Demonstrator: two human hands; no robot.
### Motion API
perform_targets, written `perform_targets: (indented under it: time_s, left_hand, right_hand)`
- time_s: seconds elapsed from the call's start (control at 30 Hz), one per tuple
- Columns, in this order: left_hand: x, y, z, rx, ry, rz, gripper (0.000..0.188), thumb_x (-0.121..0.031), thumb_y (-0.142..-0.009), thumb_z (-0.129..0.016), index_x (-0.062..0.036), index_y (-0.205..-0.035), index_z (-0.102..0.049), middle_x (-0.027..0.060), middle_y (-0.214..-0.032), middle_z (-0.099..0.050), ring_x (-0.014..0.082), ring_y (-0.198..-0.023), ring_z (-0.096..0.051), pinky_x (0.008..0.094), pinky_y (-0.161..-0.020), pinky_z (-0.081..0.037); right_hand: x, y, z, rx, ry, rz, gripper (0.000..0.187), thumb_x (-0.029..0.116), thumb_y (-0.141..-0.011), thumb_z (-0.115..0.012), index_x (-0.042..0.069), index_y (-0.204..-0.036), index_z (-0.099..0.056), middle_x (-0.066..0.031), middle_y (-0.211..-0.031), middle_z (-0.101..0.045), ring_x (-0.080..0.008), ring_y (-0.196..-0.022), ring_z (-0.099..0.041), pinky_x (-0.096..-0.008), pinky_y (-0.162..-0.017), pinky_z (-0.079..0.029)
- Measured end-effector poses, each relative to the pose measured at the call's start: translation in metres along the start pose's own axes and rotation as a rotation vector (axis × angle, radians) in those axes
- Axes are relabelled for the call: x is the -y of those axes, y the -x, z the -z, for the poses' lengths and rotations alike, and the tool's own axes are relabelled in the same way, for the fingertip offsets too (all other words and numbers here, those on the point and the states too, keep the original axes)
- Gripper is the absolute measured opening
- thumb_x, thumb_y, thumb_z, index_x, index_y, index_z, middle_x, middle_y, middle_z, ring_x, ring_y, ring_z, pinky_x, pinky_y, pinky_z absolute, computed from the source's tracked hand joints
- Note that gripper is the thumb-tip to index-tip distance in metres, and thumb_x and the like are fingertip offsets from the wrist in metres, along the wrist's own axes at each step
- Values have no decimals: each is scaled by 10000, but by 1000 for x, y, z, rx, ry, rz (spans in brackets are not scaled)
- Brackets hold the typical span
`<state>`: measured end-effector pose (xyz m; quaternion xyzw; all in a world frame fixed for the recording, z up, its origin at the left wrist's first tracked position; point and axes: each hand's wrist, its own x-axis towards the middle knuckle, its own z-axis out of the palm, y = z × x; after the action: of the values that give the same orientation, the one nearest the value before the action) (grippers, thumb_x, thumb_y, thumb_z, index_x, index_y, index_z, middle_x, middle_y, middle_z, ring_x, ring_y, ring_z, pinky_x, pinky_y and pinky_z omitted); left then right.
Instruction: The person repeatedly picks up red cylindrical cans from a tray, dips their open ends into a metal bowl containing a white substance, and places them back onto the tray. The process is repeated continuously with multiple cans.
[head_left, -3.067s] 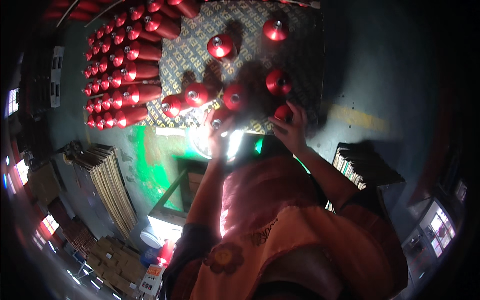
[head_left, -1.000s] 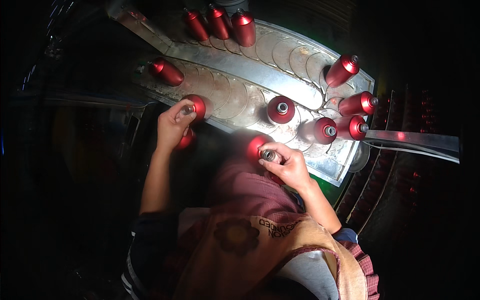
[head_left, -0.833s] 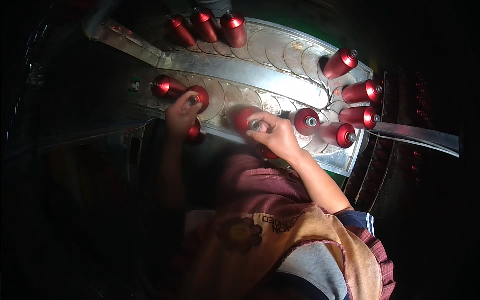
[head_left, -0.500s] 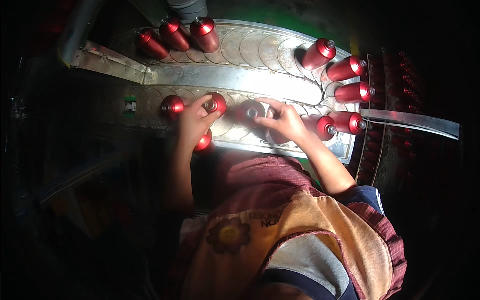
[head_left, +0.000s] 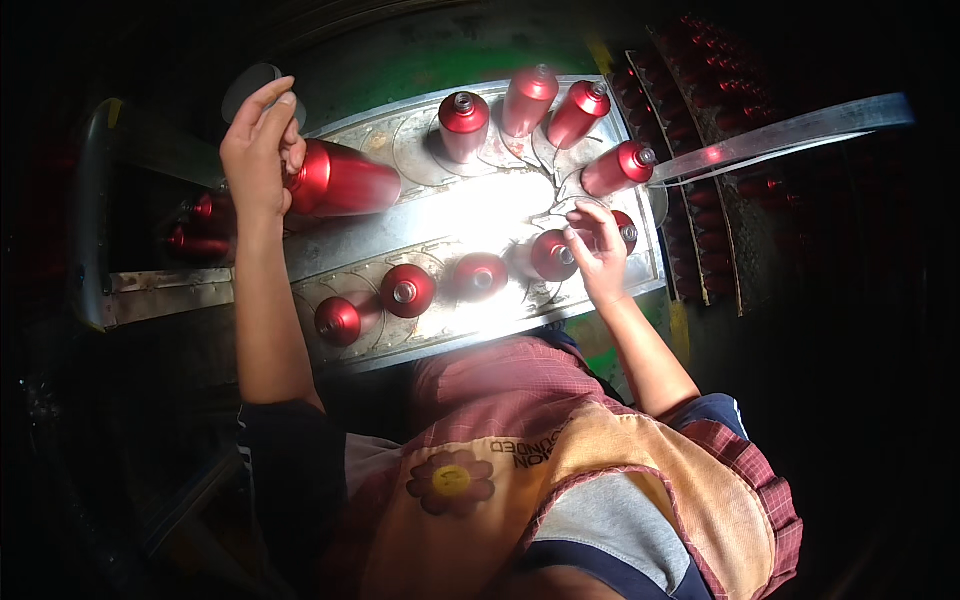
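Looking down on the pale metal conveyor (head_left: pixel 375 235), I see red bottles (head_left: pixel 464 138) upon both lanes and around its curved end. The one which looks biggest, a blurred red bottle (head_left: pixel 345 182) at the far lane, is beside my left hand (head_left: pixel 255 160); its body is smooth and shiny, with a sloped shoulder. Its neck is hidden by this hand, so I cannot tell if my left grip is closed upon it. My right hand (head_left: pixel 602 258) has its fingers parted, just beside another red bottle (head_left: pixel 546 252) with a small silvery neck (head_left: pixel 567 256).
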<state>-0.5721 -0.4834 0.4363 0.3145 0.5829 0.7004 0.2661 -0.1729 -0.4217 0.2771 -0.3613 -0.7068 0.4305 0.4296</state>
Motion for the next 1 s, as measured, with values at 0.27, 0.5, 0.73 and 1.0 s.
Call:
perform_targets:
  time_s: [0.27,0.5,0.73,1.0]
  left_hand:
    - [173,-94,-28,-40,-262,-36,238,-96,-920,-667,-3,-1139,-671,27,-741,-640,74,-554,-549,230,-507,-430]
    - [64,21,-71,-222,-200,-392,265,-152,-1026,-530,-23,-1227,-645,39,-982,-694,55,-753,-560,200,-677,-458]
    - [59,236,-295,-51,55,-117,456,-365,-1042,-472,-39,-735,-559,45,-684,-539,118,-554,-475,235,-514,-378]
    - [156,313,-545,861,-59,324,503,-362,-1055,-481,33,-833,-699,98,-685,-671,123,-552,-570,243,-532,-421]
  right_hand:
    - [-17,95,147,-287,-149,-381,358,-30,-934,-612,15,-1283,-544,-5,-938,-588,-74,-789,-559,-219,-714,-488]
    - [-77,167,273,-427,-153,-583,328,-15,-923,-624,19,-1246,-582,4,-920,-590,-56,-740,-557,-207,-669,-477]
    - [-114,145,368,-520,-344,-523,302,-3,-916,-609,30,-1215,-586,-15,-926,-607,-84,-738,-591,-224,-652,-493]
    - [-158,134,468,-654,-394,-417,308,6,-921,-604,42,-1226,-583,-13,-932,-613,-92,-763,-599,-232,-653,-488]
